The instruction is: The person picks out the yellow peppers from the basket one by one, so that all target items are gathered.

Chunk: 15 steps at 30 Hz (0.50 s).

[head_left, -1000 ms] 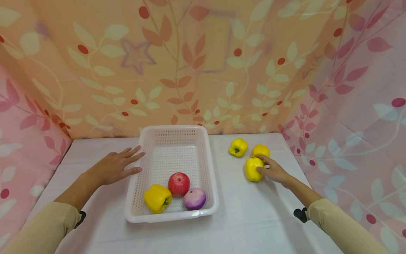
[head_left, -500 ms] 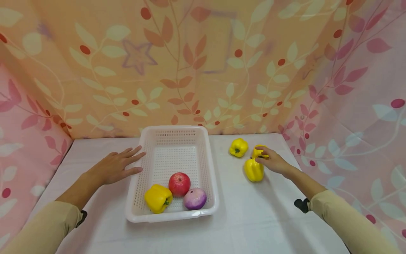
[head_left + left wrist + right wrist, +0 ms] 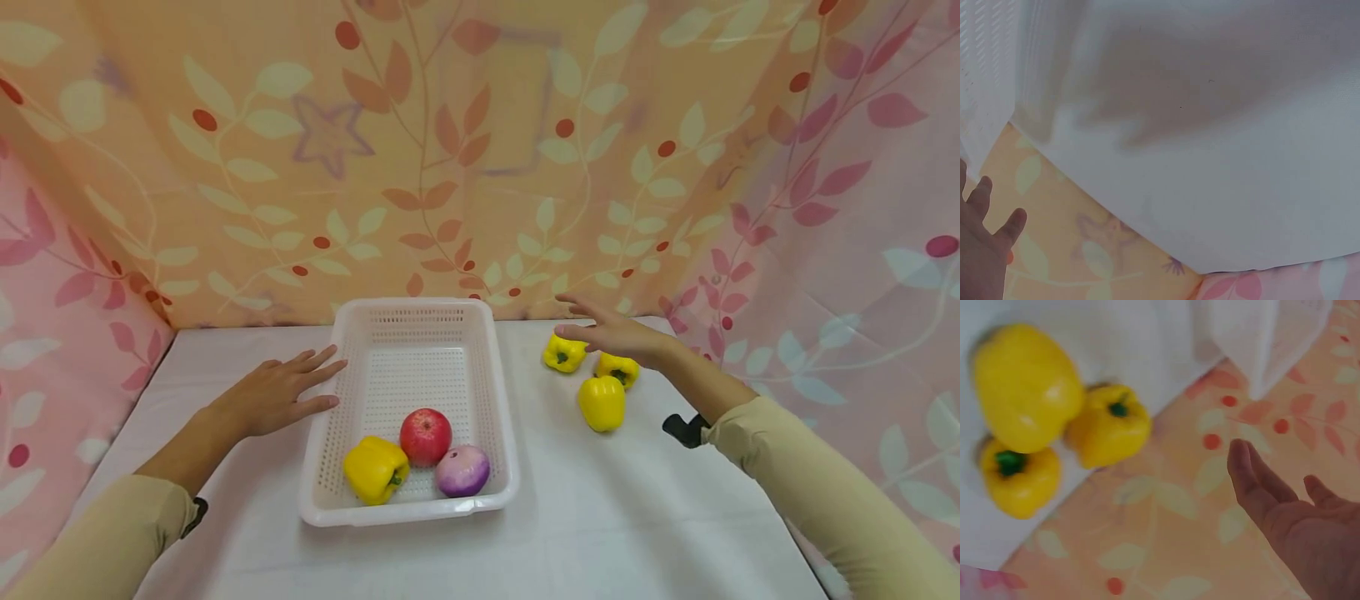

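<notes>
Beside the left rim of a white plastic basket (image 3: 501,400), my left hand (image 3: 273,396) lies with its fingers spread, the tips at the rim. Inside the basket's near end are a yellow bell pepper (image 3: 375,468), a red pomegranate-like fruit (image 3: 425,437) and a purple-and-white round vegetable (image 3: 462,471). To the right, three yellow bell peppers sit close together: a back one (image 3: 564,353), a right one (image 3: 618,369) and a front one (image 3: 602,403). Above the back pepper hovers my right hand (image 3: 618,335), fingers extended and holding nothing; it partly covers that pepper.
A white cloth covers the table (image 3: 570,517). Patterned curtains hang close behind it, an orange one (image 3: 420,167), and pink ones at both sides. Dark bands (image 3: 684,431) circle both wrists.
My right hand has let go of the front pepper, which stays on the table, and has risen up and leftward over the back pepper. My left hand has stayed in place.
</notes>
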Available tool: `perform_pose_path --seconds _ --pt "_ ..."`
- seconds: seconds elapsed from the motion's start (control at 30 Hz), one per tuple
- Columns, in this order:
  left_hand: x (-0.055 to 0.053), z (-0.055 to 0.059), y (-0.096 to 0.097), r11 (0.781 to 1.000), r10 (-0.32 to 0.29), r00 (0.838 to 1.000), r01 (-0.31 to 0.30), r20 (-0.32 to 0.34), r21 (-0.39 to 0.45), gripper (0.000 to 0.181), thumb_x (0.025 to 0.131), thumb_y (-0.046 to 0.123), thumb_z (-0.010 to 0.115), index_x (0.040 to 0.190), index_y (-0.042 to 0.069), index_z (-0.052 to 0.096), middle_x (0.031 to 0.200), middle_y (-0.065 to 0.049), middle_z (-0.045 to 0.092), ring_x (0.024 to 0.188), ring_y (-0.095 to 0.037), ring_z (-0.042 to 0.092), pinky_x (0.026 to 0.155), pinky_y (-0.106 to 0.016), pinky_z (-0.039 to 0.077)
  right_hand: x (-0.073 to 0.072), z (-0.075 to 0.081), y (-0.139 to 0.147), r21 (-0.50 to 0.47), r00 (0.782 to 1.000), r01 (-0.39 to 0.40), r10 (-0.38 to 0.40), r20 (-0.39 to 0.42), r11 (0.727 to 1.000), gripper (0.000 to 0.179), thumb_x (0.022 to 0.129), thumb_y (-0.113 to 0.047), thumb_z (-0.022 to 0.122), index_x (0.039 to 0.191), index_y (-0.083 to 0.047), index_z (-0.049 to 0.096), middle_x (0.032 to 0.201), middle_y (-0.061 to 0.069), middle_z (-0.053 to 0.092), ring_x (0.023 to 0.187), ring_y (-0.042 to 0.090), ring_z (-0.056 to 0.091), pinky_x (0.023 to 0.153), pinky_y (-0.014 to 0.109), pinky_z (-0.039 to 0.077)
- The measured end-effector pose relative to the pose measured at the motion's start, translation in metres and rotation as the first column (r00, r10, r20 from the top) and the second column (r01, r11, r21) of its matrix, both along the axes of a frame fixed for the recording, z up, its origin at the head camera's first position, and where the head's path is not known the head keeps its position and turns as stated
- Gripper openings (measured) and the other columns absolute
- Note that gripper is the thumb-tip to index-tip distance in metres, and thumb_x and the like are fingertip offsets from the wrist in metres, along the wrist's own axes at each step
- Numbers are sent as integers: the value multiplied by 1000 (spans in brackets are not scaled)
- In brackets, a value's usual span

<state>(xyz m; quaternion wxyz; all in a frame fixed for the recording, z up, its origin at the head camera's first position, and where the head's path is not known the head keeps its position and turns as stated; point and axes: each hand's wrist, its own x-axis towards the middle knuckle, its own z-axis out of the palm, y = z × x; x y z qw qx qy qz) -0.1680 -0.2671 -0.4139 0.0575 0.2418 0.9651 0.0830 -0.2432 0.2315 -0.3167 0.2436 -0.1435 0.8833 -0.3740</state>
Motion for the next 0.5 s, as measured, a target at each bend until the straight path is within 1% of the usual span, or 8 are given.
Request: perform_pose_path --seconds 0.07,0.13,0.2,0.27,0.33,0.37,0.5 --pt "0 -1 -1 1000 2 1000 -2 -1 -1 70 99 59 46 154 17 40 161 -14 30 142 -45 33 105 -68 33 -3 12 -12 -2 999 -41 41 9 999 75 99 -46 56 160 -27 17 164 17 15 139 42 37 107 59 39" --pt "0 -1 -1 1000 3 1000 -3 -3 -1 70 99 60 46 154 17 39 161 -14 30 142 -45 33 105 -67 33 -5 23 -25 5 997 -78 78 12 997 74 99 -47 56 160 -31 17 165 13 15 138 41 40 108 59 38" --pt "0 -1 -1 1000 4 1000 -4 -3 -1 70 99 60 46 154 18 39 161 -14 30 142 -45 33 105 -67 33 -5 32 -37 2 993 -113 113 16 994 75 97 -46 58 159 -34 18 165 8 17 137 39 41 108 59 37" --pt "0 -1 -1 1000 5 1000 -5 -1 1 70 99 60 45 154 18 39 161 -14 30 142 -45 33 105 -67 33 -5 37 -49 4 989 -148 148 16 989 79 95 -47 62 159 -36 18 164 5 20 137 36 43 109 59 36" --pt "0 -1 -1 1000 8 1000 -8 3 -1 70 99 61 44 154 18 38 161 -13 29 142 -45 33 106 -68 32 -4 40 -62 0 984 -175 175 28 985 83 92 -48 67 158 -39 19 164 2 20 139 33 42 110 60 34" --pt "-1 -1 -2 1000 9 1000 -9 7 -1 71 99 62 44 154 18 38 161 -13 29 142 -45 32 106 -68 31 -5 40 -69 -19 978 -204 205 36 979 83 92 -45 69 158 -40 19 164 2 19 140 31 40 111 60 33" --pt "-2 -3 -3 1000 12 1000 -12 16 -4 71 99 63 42 155 19 37 162 -13 28 143 -45 31 107 -68 30 -3 33 -98 -41 956 -283 285 74 958 87 90 -39 72 158 -41 18 165 2 16 143 30 37 110 58 37"
